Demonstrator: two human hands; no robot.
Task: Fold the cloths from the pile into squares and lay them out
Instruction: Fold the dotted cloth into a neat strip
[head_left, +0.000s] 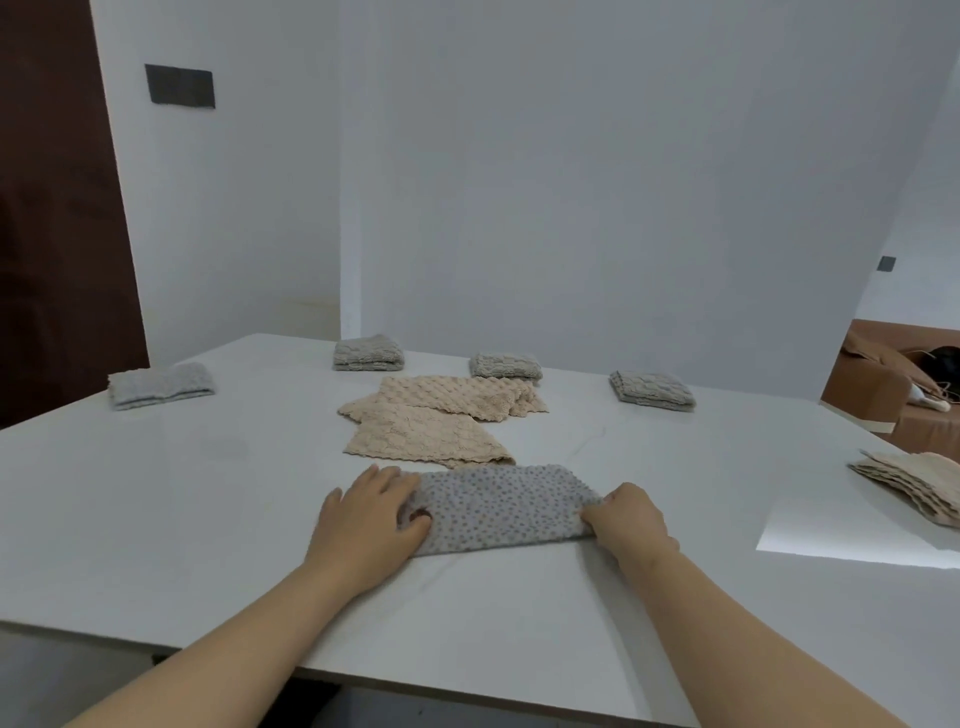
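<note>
A grey dotted cloth (501, 506) lies folded into a strip on the white table (156, 493) in front of me. My left hand (371, 512) holds its left end, thumb on top and fingers at the edge. My right hand (628, 519) grips its right end with curled fingers. Behind it lies a loose pile of beige cloths (431, 421). Several folded grey squares sit along the far side: one far left (161, 384), one (368, 353), one (505, 366) and one right (652, 391).
A stack of folded beige cloths (914, 483) rests at the table's right edge. A brown sofa (883, 384) with items stands beyond on the right. The table's near edge runs just below my forearms. White walls stand behind.
</note>
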